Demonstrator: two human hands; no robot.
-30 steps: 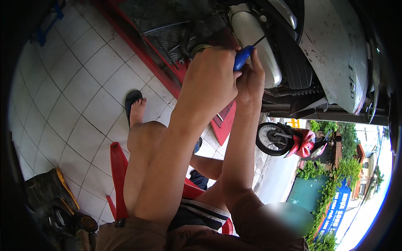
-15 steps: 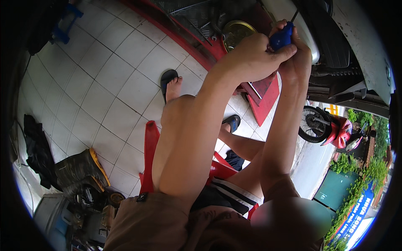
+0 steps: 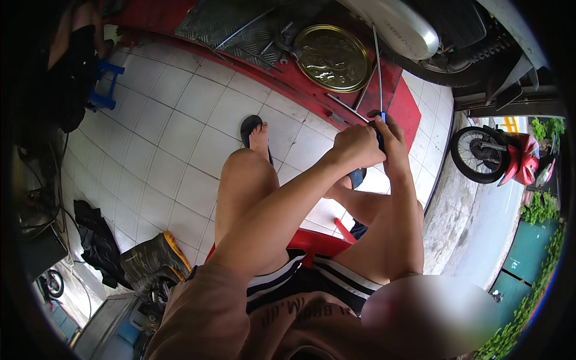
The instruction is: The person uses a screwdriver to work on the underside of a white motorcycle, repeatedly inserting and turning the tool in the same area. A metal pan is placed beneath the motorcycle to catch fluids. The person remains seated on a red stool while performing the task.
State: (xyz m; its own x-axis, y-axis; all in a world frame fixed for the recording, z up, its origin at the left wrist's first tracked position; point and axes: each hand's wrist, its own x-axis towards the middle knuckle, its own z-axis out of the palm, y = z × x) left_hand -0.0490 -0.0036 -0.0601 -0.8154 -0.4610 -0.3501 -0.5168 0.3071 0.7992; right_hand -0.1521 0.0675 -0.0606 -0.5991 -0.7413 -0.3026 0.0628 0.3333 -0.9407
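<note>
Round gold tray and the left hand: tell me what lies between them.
In the head view, a silver rod and a slanting bar lie on the red platform, between the gold tray and the left hand.

Floor's all white square tiles, grout lines kinda dark [image 3: 162, 114]; low red platform [image 3: 393, 84] up near the top, little blue stool [image 3: 105, 87] over on the left, red plastic seat [image 3: 315, 237] around the lower middle; right side's just open to a grey street [image 3: 459, 222], red motorbike [image 3: 525, 156] parked there, green panels [image 3: 528, 246] and leafy plants [image 3: 543, 207] beyond; decent daylight too
</note>
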